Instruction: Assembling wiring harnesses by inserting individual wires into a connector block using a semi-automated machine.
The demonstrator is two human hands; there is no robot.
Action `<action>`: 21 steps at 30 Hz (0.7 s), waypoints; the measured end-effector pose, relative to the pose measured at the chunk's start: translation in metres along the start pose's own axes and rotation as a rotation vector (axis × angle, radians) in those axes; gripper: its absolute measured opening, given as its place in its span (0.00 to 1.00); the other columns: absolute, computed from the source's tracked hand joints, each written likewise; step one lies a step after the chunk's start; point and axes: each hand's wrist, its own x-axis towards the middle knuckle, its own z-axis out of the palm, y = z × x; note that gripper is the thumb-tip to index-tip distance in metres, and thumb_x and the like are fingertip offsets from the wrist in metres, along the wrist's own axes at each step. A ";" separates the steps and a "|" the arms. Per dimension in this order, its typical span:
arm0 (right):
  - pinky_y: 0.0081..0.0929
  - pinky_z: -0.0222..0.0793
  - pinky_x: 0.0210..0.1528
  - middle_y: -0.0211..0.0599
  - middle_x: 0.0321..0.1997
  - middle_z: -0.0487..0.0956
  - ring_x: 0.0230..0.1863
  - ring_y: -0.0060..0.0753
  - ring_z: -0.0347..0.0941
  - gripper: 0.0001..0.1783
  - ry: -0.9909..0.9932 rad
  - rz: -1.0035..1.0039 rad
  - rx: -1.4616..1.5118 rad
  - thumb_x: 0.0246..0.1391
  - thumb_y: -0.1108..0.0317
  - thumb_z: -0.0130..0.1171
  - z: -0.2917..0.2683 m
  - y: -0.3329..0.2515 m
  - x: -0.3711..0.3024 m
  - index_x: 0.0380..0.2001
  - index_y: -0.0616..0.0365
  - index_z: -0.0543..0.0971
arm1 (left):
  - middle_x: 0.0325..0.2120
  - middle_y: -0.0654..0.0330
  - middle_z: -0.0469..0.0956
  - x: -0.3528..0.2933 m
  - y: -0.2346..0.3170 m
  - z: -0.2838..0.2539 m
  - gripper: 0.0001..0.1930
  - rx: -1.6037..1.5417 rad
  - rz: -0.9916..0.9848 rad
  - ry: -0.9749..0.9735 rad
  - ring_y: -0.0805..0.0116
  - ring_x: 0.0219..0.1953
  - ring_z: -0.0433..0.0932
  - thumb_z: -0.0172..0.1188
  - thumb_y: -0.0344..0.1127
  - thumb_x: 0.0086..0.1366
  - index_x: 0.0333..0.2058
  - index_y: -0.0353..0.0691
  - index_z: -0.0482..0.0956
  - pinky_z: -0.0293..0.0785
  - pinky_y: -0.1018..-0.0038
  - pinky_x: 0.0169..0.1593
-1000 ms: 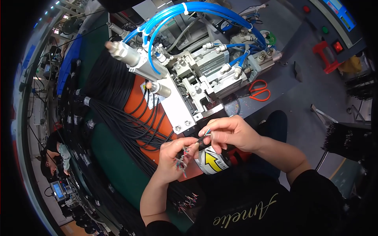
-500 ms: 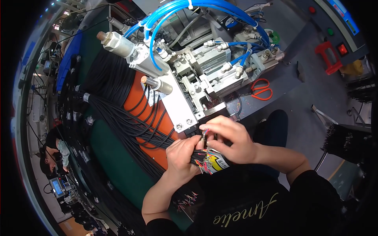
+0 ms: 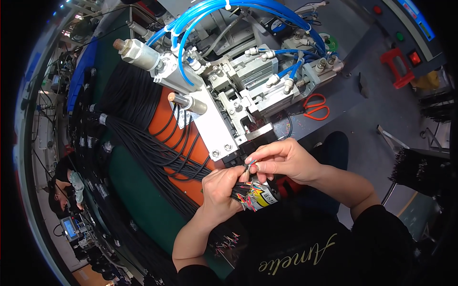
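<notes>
Close in front of my body, my left hand (image 3: 220, 187) is closed around a black cable near its stripped end. Thin coloured wires (image 3: 251, 163) fan out of that end, and my right hand (image 3: 289, 162) pinches them between thumb and fingers. Just below both hands sits a bundle of more black cables with bare coloured wire ends (image 3: 245, 194), beside a white and yellow label (image 3: 266, 196). Beyond the hands stands a metal machine (image 3: 238, 102) with pneumatic cylinders and a pale plate (image 3: 210, 131). My fingers hide part of the held cable.
Blue air hoses (image 3: 210, 8) arch over the machine. Many black cables (image 3: 143, 143) lie across an orange surface (image 3: 188, 188) to the left. Red-handled scissors (image 3: 316, 107) rest right of the machine. A control box with a lit red switch (image 3: 414, 58) stands far right; a person (image 3: 67, 186) is far left.
My right hand has shifted slightly, its fingers now pinched more closely on the coloured wires, which spread to the right. My left hand stays about where it was.
</notes>
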 end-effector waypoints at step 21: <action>0.21 0.68 0.23 0.37 0.31 0.81 0.24 0.25 0.78 0.06 0.046 -0.361 -0.887 0.54 0.77 0.59 -0.001 -0.007 0.004 0.36 0.65 0.80 | 0.19 0.58 0.76 -0.006 0.004 0.004 0.09 0.176 0.048 -0.069 0.60 0.20 0.77 0.65 0.29 0.55 0.34 0.36 0.76 0.67 0.69 0.24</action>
